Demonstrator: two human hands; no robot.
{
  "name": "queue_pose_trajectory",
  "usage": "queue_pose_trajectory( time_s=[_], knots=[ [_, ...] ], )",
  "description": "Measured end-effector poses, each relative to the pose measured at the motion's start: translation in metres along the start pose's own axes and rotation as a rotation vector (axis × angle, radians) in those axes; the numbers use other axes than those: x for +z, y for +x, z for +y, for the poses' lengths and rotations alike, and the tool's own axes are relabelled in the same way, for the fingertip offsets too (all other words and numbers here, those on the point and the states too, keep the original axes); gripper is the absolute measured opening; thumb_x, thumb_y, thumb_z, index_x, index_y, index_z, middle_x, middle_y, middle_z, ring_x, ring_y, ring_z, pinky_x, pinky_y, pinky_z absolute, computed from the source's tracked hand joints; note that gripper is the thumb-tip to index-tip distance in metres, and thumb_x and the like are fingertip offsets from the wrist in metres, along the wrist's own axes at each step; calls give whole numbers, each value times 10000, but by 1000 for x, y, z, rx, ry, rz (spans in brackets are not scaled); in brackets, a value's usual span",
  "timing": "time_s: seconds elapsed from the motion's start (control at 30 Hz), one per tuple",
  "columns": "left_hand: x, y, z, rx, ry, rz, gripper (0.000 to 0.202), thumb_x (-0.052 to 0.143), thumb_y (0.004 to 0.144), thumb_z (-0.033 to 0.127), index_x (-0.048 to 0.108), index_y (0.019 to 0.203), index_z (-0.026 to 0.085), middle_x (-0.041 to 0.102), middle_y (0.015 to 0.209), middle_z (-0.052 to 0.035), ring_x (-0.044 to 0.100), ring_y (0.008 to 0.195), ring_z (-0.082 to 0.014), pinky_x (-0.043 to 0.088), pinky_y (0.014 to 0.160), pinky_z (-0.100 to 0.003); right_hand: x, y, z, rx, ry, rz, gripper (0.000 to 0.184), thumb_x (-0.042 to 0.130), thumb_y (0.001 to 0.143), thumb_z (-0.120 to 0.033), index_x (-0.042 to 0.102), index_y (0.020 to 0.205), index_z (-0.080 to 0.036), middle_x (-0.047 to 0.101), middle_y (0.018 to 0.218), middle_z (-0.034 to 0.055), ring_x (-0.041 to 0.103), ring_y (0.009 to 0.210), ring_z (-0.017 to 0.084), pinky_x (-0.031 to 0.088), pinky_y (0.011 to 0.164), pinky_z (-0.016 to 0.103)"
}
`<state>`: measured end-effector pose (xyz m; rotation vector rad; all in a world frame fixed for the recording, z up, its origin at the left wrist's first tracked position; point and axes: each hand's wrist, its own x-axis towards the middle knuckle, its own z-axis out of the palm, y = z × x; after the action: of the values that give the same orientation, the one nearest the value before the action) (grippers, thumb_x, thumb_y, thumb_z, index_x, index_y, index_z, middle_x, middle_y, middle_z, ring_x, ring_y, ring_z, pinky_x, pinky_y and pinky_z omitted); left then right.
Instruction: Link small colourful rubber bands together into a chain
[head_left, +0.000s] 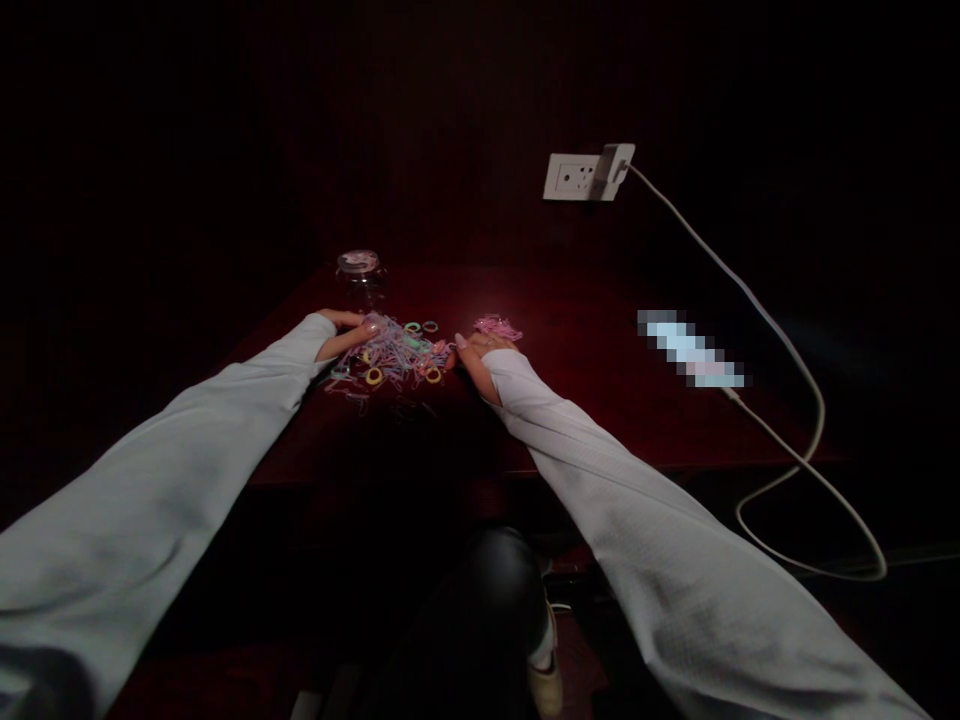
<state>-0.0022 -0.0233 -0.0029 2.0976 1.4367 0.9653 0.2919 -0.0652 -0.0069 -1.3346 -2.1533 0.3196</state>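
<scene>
At the bottom of the frame, nearest us, our two pale sleeves ran up toward the middle, with a dark knee and a light shoe between them. Our left hand [346,330] lay at the left edge of a pile of small elastic bands [394,355], just left of the frame's centre, on the dark red table [585,400]. Its fingers were curled loosely onto the bands, though we could not tell whether they pinched any. Our right hand [480,352] rested at the pile's right edge, palm down, fingers together and flat, seemingly holding nothing.

The bands were thin loops in lilac, pink, yellow, green and blue, tangled in a low heap, with a few thicker rings lying loose around it. A smaller pink clump [496,326] sat apart, just beyond our right hand.

We judged the risks to be small ones. The light was poor, and the loops were fine and snarled, so a pull on one could have dragged several along or flicked strays off the near table edge into the dark. A sweep of the left sleeve could have knocked the clear jar [361,276] standing just beyond the pile.

Further right lay a blurred-out device [694,350], its white cable [787,345] looping off the table and up to a charger [611,170] in the wall socket [571,176] at upper right.
</scene>
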Motion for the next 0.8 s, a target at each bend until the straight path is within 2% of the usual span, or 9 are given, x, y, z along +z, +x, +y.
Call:
queue_pose_trajectory(
  time_s=[0.1, 0.17, 0.3, 0.4, 0.47, 0.57, 0.67, 0.73, 0.8],
  knots=[
    [-1, 7, -8, 96, 97, -1, 516, 621, 948, 698, 835, 830, 243, 798, 949, -67, 692, 948, -271, 546, 943, -400, 0, 0, 0, 2, 11, -9, 586, 304, 1178, -418, 862, 1035, -313, 814, 1198, 18, 678, 1273, 188, 399, 1223, 317],
    [-2, 9, -13, 143, 172, -2, 530, 573, 975, 687, 821, 813, 248, 801, 1033, -60, 652, 997, -272, 490, 1023, -438, 1, 1, 0, -1, 0, -12, 582, 305, 1177, -400, 863, 1037, -311, 811, 1210, 24, 673, 1289, 197, 399, 1230, 327],
    [-4, 9, -14, 148, 301, 59, 470, 555, 1005, 651, 835, 1035, 275, 776, 1260, -54, 610, 1148, -303, 382, 1125, -517, 2, 6, 0, 19, -27, -44, 571, 314, 1173, -371, 862, 1030, -302, 801, 1247, 34, 647, 1331, 220, 393, 1245, 361],
    [-7, 9, -12, 137, 319, 87, 493, 531, 1022, 656, 817, 1171, 283, 750, 1336, -56, 607, 1250, -314, 347, 1179, -509, 1, 10, 0, 35, -33, -117, 561, 318, 1174, -367, 856, 1032, -288, 789, 1277, 41, 628, 1359, 236, 385, 1244, 377],
    [-10, 11, -12, 156, 272, 63, 604, 415, 1054, 693, 808, 1213, 263, 748, 1331, -68, 617, 1278, -309, 376, 1181, -473, 0, 12, -1, 42, -32, -143, 553, 321, 1174, -358, 853, 1039, -290, 782, 1292, 40, 616, 1379, 239, 369, 1251, 378],
    [-15, 12, -14, 305, 169, 23, 866, 216, 1039, 806, 782, 1289, 200, 735, 1360, -94, 622, 1303, -323, 419, 1181, -438, -2, 14, -3, 63, -31, -150, 552, 320, 1174, -323, 856, 1043, -294, 777, 1301, 34, 600, 1404, 232, 314, 1287, 371],
    [-18, 7, -10, 466, 150, -14, 945, 458, 900, 924, 686, 1452, 192, 644, 1523, -134, 584, 1396, -363, 469, 1174, -439, -2, 13, -3, 61, -33, -166, 545, 325, 1174, -314, 857, 1061, -287, 774, 1299, 42, 607, 1392, 236, 334, 1270, 372],
    [-18, 2, -3, 501, 206, -79, 983, 698, 794, 871, 620, 1534, 229, 592, 1591, -158, 559, 1445, -383, 479, 1184, -472, -2, 11, -1, 39, -24, -148, 542, 330, 1174, -321, 856, 1049, -282, 779, 1277, 47, 622, 1369, 238, 358, 1252, 380],
    [-17, -1, 5, 505, 263, -169, 968, 791, 774, 790, 603, 1555, 250, 616, 1575, -163, 572, 1445, -382, 438, 1230, -511, -1, 8, 0, 7, 1, -103, 548, 330, 1174, -319, 855, 1024, -278, 786, 1256, 48, 632, 1357, 242, 361, 1256, 392]
  ],
)
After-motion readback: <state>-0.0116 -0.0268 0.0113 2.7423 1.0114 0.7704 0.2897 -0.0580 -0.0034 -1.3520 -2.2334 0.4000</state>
